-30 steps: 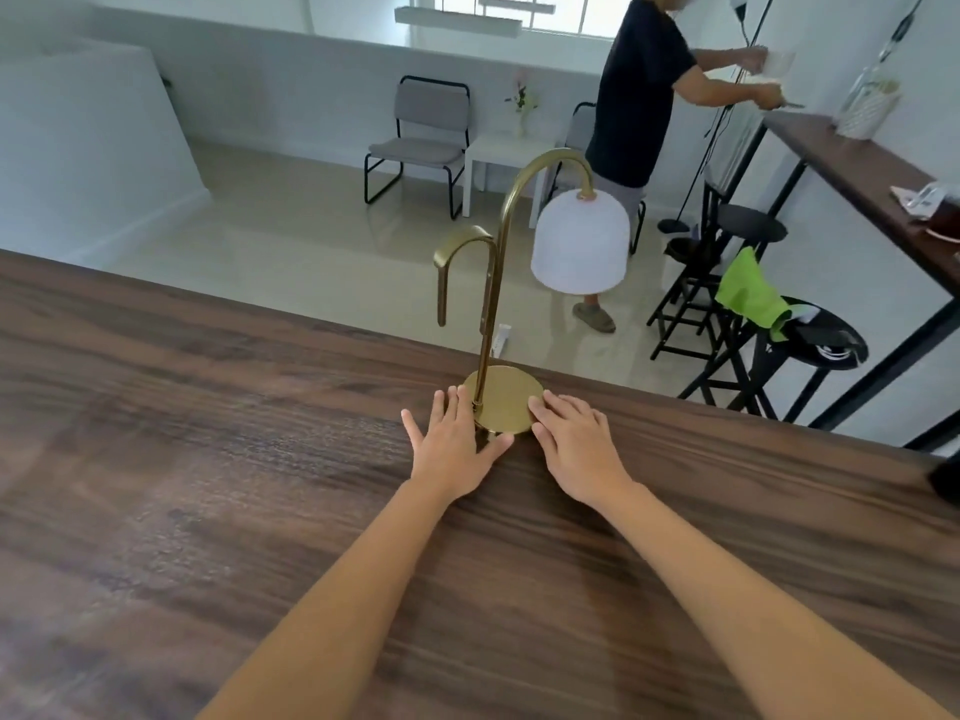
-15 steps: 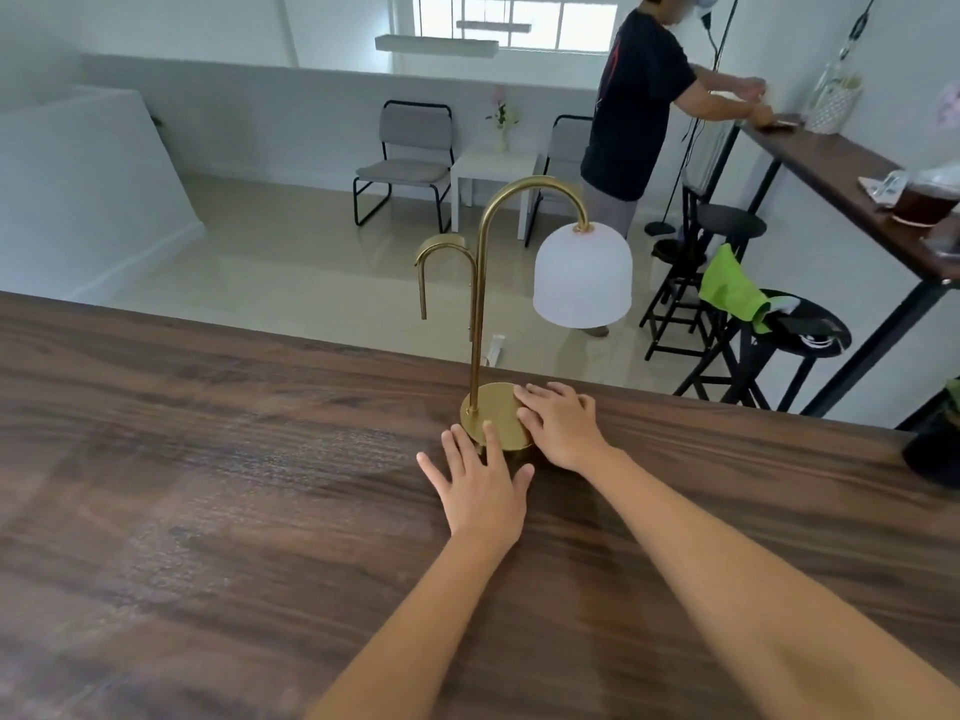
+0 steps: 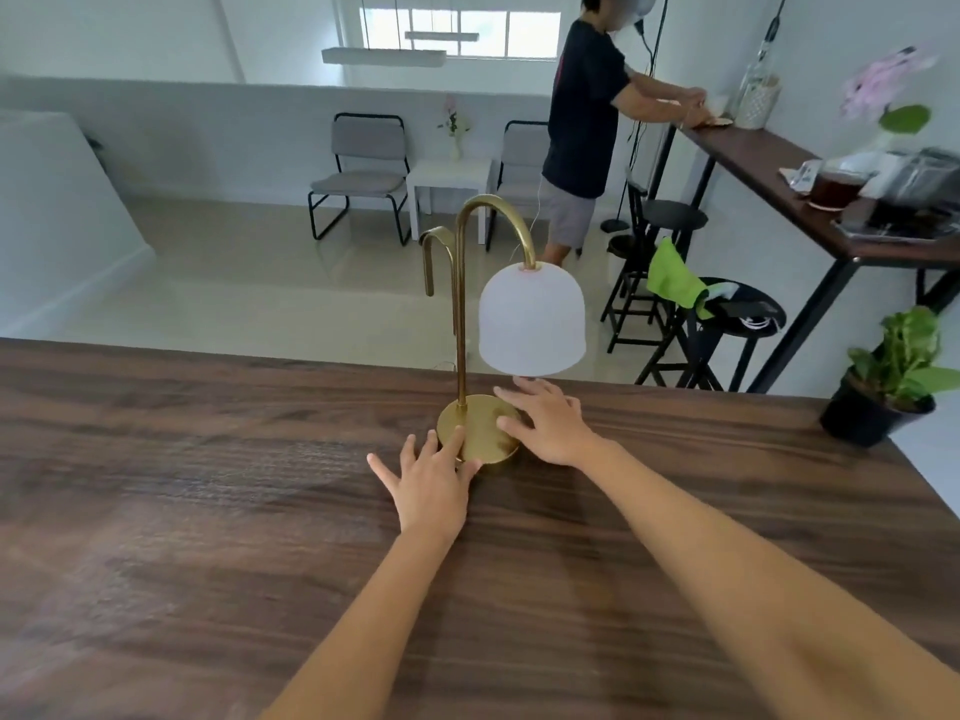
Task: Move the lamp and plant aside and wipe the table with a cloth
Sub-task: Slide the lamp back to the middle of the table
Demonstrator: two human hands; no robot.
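A brass lamp (image 3: 460, 324) with a white dome shade (image 3: 531, 319) stands upright on the dark wooden table (image 3: 208, 511), near its far edge. My left hand (image 3: 431, 480) lies flat with spread fingers, its fingertips touching the near left of the round brass base (image 3: 480, 433). My right hand (image 3: 550, 423) rests with fingers apart against the base's right side. Neither hand grips the lamp. A green plant in a black pot (image 3: 878, 387) stands at the table's far right corner. A green cloth (image 3: 672, 280) hangs over a black stool beyond the table.
Beyond the table's far edge the floor lies lower, with black stools (image 3: 670, 241), grey chairs (image 3: 363, 174) and a small white table. A person (image 3: 582, 122) stands at a long side counter (image 3: 779, 168) holding a glass pot and other items.
The view has tilted up and right, bringing the plant into sight. My left hand slid from the base's left side to its near side; the lamp shifted slightly right.
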